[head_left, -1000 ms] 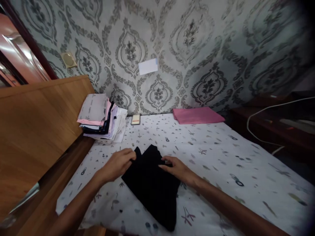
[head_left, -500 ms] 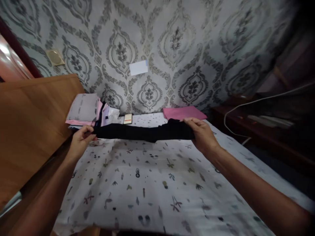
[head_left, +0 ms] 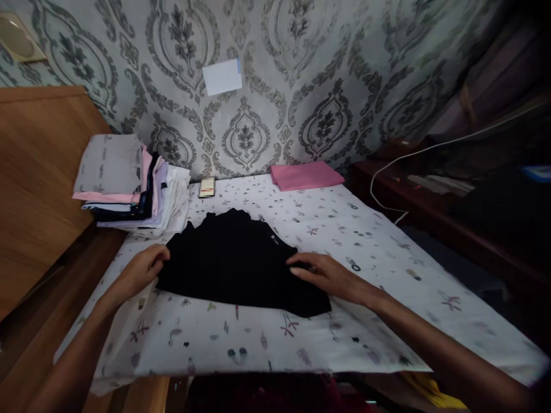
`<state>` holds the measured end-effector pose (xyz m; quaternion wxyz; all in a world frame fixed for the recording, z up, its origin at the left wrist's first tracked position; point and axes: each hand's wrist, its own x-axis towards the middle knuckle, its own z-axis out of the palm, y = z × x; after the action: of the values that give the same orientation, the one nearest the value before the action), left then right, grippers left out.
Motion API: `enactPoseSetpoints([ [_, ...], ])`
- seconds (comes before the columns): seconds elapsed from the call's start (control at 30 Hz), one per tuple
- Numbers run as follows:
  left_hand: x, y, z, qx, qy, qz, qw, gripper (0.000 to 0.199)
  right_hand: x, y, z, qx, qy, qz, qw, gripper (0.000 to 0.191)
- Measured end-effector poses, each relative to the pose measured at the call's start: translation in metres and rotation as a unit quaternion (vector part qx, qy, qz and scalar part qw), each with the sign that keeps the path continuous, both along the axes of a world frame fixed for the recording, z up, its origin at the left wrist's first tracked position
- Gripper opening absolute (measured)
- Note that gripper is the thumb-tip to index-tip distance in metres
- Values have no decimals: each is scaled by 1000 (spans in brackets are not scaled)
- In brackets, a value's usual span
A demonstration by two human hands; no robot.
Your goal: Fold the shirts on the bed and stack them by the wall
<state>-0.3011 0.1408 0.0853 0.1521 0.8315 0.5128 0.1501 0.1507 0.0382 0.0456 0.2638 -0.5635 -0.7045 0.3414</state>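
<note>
A black garment (head_left: 228, 264) with a small white logo near its right upper edge lies spread on the patterned white cloth (head_left: 249, 344). Its upper outline is uneven and its near edge runs fairly straight; I cannot tell what kind of garment it is. At its left side, my left hand (head_left: 144, 269) pinches the edge between thumb and curled fingers. My right hand (head_left: 322, 274) rests over the right side, thumb and forefinger closed on the dark fabric. The lower right corner of the garment sticks out past this hand.
A stack of folded clothes (head_left: 114, 172) stands at the back left against a wooden panel (head_left: 38, 189). Near the wall are a small box (head_left: 206, 187) and a folded pink cloth (head_left: 307, 175). A white cable (head_left: 372, 189) hangs at the right by dark red furniture (head_left: 430, 212).
The black garment, held stretched in the air between both hands, has come down and now lies spread on the cloth. Both hands have moved lower and nearer. The view has shifted too.
</note>
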Motion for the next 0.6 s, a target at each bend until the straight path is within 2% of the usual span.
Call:
enactPoseSetpoints([
  [0.1,28,16,-3,57,-13,-31,998,17,-10,36,-9,23,-15,-70,997,43],
  [0.2,60,39,-14,66,-14,-81,994,23,-28,80,-15,5,-16,-114,993,44],
  [0.27,83,61,-20,56,-2,-60,997,27,-41,113,-12,-22,-7,-140,990,44],
  [0.4,125,117,-26,9,27,42,999,28,-67,172,0,-46,-7,-201,979,35],
  [0.5,145,150,-30,-27,32,62,997,22,-81,195,2,-59,-6,-197,979,21],
  [0.6,153,166,-33,-69,21,26,997,17,-88,198,-3,-72,20,-158,985,21],
])
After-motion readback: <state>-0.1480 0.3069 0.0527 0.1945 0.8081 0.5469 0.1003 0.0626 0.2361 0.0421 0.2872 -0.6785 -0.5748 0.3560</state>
